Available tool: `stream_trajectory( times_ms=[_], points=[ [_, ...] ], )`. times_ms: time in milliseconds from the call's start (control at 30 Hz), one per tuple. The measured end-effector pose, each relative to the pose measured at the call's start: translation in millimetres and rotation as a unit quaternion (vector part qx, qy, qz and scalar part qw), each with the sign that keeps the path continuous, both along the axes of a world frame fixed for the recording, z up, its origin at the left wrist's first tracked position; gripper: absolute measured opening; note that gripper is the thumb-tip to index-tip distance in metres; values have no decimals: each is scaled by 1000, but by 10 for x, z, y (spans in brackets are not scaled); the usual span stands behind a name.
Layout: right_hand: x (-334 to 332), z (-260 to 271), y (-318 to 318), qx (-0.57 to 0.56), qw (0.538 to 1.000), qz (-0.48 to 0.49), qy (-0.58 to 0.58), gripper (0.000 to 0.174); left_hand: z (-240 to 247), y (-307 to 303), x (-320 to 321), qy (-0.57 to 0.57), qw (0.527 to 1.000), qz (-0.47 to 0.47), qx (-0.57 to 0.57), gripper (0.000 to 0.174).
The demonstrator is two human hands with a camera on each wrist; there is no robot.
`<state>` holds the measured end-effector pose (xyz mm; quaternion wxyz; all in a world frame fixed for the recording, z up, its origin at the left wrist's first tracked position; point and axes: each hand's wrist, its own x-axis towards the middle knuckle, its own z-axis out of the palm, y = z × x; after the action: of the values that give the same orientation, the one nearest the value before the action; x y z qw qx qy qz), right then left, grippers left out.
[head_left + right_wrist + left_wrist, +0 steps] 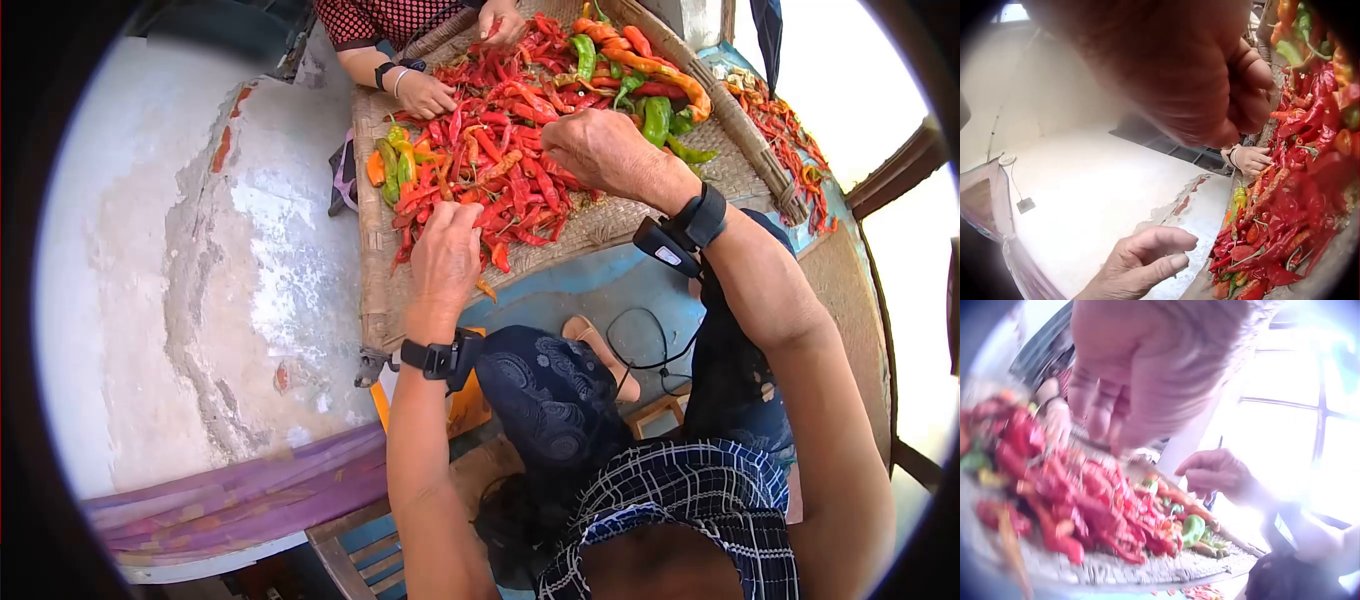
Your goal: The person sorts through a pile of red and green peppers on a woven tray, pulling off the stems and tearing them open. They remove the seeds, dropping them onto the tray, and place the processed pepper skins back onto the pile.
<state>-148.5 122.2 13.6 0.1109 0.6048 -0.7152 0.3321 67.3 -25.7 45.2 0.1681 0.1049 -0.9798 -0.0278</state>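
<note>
Red peppers (520, 190) lie heaped on a woven tray (375, 290). My left hand (446, 258) is over the heap's near left edge in the head view; the right wrist view shows that left hand (1141, 265) with a gap between thumb and bent fingers and no pepper in it. Over the right part of the heap is my right hand (620, 155), its fingertips hidden from above. From the left wrist side, the right hand (1222, 475) appears above the peppers (1085, 494) with bent fingers; whether it pinches anything small cannot be told.
Another person's hand (425, 94) touches peppers at the far left, the other (500, 20) at the far edge. Green peppers (656, 120) and orange ones (690, 88) lie at the right. More red peppers (790, 140) are beyond the tray. A wall (220, 250) stands left.
</note>
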Motion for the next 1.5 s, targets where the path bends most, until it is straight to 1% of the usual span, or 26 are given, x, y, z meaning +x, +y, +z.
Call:
stream_trajectory(
  times_ms=[67,133,167,200,267,333,400,467,533,567,600,633,667,700,733,800,867,900,1000,1167,1233,1300,1333,1400,1433,1500],
  points=[
    [-9,-9,22,33,999,-21,4,12,-202,-97,-71,17,1000,10,-21,24],
    [-2,-45,33,66,997,-41,6,13,-339,-179,-113,-27,998,39,-29,19],
    [-10,-57,13,88,995,-45,27,13,-383,-240,-129,-14,999,28,-13,12],
    [-30,-60,6,109,992,-49,47,14,-336,-250,-152,-12,1000,24,-15,12],
    [-70,-81,-5,108,992,-33,50,15,-239,-282,-149,-67,996,53,13,7],
    [-103,-64,-59,107,993,-33,43,9,-80,-351,-214,-38,999,29,-11,3],
    [-151,-41,-101,119,991,-35,43,9,140,-421,-296,-40,993,88,75,3],
    [-172,-19,-141,142,988,-38,50,7,302,-661,-488,-19,994,94,51,8],
    [-153,-29,-165,144,987,-37,60,9,445,-942,-761,78,990,94,68,15],
    [-138,-39,-176,144,987,-36,70,13,421,-1080,-907,77,990,94,70,15],
    [-119,-40,-182,145,986,-36,70,13,415,-1136,-1058,194,976,102,-17,19],
    [-97,-43,-184,137,988,-34,66,13,396,-1169,-1128,307,940,108,-102,23],
    [-84,-46,-181,130,989,-32,63,14,347,-1174,-1119,307,940,107,-100,23],
    [-78,-42,-175,132,989,-33,62,14,396,-942,-1103,192,974,119,12,24],
    [-69,-22,-168,131,989,-30,63,14,386,-747,-1071,70,982,128,123,26],
    [-53,30,-156,131,989,-29,62,15,102,-614,-953,-67,994,62,65,25],
    [-35,75,-132,145,987,-20,62,14,-58,-332,-820,-101,994,39,-35,22],
    [-24,66,-131,148,987,-22,61,14,-185,-314,-764,-61,996,18,-63,17],
    [-16,65,-133,155,986,-29,56,13,-281,-317,-697,-17,998,18,-60,13],
    [2,63,-100,128,990,-27,46,10,-44,-318,-666,35,999,-13,33,6],
    [-4,66,-100,132,990,-23,43,9,147,-404,-750,78,997,-5,1,8],
    [7,60,-108,139,989,-17,40,9,355,-585,-921,164,985,16,-49,11],
    [8,62,-117,144,989,-18,38,8,380,-679,-985,164,985,15,-46,11],
    [1,85,-136,147,988,-21,37,8,435,-770,-1099,237,960,120,-93,15],
    [-3,98,-136,142,989,-23,35,8,431,-737,-1073,168,976,134,40,18],
    [9,128,-128,140,989,-28,24,7,270,-572,-1004,40,998,42,-7,15]
  ],
)
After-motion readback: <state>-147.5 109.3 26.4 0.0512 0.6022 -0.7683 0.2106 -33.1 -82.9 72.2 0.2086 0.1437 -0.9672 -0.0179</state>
